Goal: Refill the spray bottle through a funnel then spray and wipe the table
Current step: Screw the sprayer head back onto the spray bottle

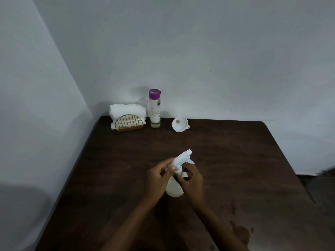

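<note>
Gripping white spray bottle (174, 187) at frame centre: left hand (156, 176) curled round its trigger head, right hand (193, 180) clasping its neck. Bottle upright on dark table (235, 160). Funnel (180, 124), purple-capped bottle (155, 109), napkin holder (129, 124) upper centre, by wall.

Table (235, 160) (funnel (179, 124), capped bottle (155, 109), napkin holder (129, 123))

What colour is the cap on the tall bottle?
Purple cap, seen in the head view.

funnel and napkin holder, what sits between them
The purple-capped clear bottle stands between the napkin holder and the funnel, seen in the head view.
</note>
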Demonstrator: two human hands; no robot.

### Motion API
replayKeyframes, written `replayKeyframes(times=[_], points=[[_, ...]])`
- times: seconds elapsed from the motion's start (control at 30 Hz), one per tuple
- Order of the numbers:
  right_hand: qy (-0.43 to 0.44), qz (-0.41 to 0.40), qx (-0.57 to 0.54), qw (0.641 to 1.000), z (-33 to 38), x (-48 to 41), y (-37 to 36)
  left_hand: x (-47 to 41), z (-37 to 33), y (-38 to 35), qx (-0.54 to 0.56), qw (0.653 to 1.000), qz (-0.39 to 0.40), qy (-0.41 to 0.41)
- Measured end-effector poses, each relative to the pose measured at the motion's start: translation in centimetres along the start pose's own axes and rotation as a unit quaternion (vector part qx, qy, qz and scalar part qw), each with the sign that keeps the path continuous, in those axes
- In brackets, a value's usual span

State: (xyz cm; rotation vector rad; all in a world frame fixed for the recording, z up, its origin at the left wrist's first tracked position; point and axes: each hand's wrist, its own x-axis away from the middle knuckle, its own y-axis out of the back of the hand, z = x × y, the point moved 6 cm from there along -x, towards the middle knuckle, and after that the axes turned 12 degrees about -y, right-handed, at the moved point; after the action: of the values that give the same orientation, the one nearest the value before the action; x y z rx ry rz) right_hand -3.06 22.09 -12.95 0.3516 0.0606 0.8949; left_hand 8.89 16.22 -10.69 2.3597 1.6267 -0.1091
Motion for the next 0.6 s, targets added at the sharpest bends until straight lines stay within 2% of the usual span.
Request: replayKeyframes(times=[0.27, 0.4, 0.6], points=[[-0.042, -0.016, -0.021, 0.999, -1.5, 0.2, 0.0, -0.2, -0.8, 0.2, -0.033, 0.998, 0.030, -0.047], [-0.036, -0.030, -0.023, 0.999, -1.4, 0.2, 0.0, -0.3, -1.0, 0.2, -0.058, 0.995, 0.039, -0.076], [-0.034, -0.006, -0.042, 0.999, -0.7, 0.0, 0.1, -1.1, -1.2, 0.3, -0.045, 0.996, 0.040, -0.068]])
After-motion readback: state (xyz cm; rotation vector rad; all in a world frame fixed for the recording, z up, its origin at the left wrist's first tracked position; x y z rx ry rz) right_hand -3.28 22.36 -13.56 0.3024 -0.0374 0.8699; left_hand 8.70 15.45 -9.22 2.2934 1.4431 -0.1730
